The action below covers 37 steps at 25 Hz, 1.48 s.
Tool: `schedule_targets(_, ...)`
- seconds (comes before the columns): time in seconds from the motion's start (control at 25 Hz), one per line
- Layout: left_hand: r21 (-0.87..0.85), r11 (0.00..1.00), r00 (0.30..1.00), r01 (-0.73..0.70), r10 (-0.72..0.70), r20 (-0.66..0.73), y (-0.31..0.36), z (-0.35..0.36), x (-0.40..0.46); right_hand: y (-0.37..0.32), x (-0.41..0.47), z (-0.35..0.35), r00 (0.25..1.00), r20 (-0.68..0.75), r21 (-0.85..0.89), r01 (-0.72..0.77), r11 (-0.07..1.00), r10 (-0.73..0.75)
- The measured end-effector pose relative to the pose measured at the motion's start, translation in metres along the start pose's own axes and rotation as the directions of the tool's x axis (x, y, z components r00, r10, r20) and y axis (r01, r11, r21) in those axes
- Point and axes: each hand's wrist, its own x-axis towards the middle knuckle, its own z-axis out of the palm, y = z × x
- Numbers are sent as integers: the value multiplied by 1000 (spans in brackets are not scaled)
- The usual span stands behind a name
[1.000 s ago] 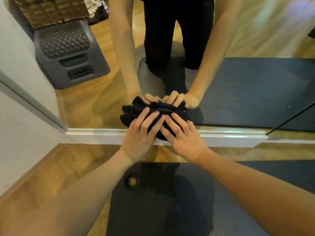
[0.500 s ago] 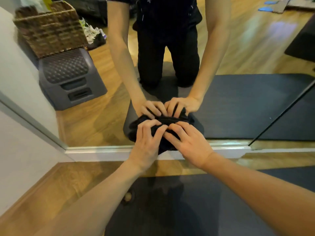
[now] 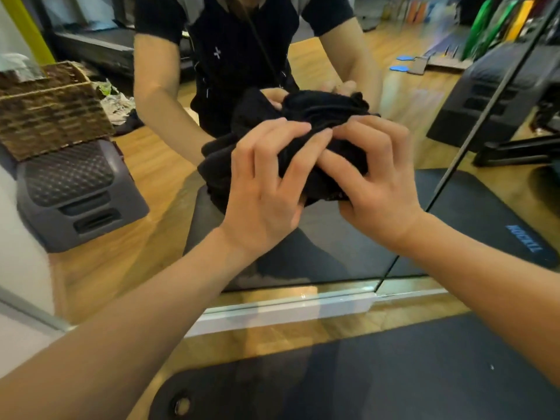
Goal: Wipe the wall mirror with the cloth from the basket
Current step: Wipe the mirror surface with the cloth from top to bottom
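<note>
Against the mirror [image 3: 348, 231], both hands [image 3: 263, 195] [image 3: 375, 189] clutch the black cloth [image 3: 330, 140], fingers curled around it.

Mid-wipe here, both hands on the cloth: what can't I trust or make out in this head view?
- Black cloth: its contact face is covered by the left hand and right hand.
- Wall mirror: top and sides cut off by the frame; smears cannot be told through the blur.
- Basket: seen only as a reflection, cut off at the left edge, contents unreadable.
</note>
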Motion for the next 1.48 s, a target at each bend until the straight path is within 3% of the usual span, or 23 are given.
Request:
schedule_targets(0.16,14,998,998,-54,54,16,20,38,-76,-11,-87,17,998,3,1,-55,998,55)
schedule_targets(0.4,-17,991,959,-133,133,251,44,64,-190,-39,-211,28,976,188,57,-123,991,110)
schedule_targets(0.64,-24,978,887,-206,197,417,56,72,-274,-67,-297,34,926,360,31,-136,990,116)
schedule_targets(0.84,-105,987,786,-122,161,598,64,70,-307,-89,-330,30,830,536,55,-215,975,152)
schedule_targets(0.96,-134,991,771,22,68,633,75,69,-288,-88,-314,20,758,622,45,-281,959,194)
schedule_targets(1.12,-151,986,801,74,32,598,93,74,-217,-35,-259,-10,785,594,34,-245,969,177)
schedule_targets(1.28,-223,975,869,-11,119,480,108,79,-76,41,-161,-62,846,441,-57,-307,950,300)
schedule_targets(1.48,-216,964,891,-157,233,390,111,85,56,120,-65,-103,906,338,-127,-226,966,256)
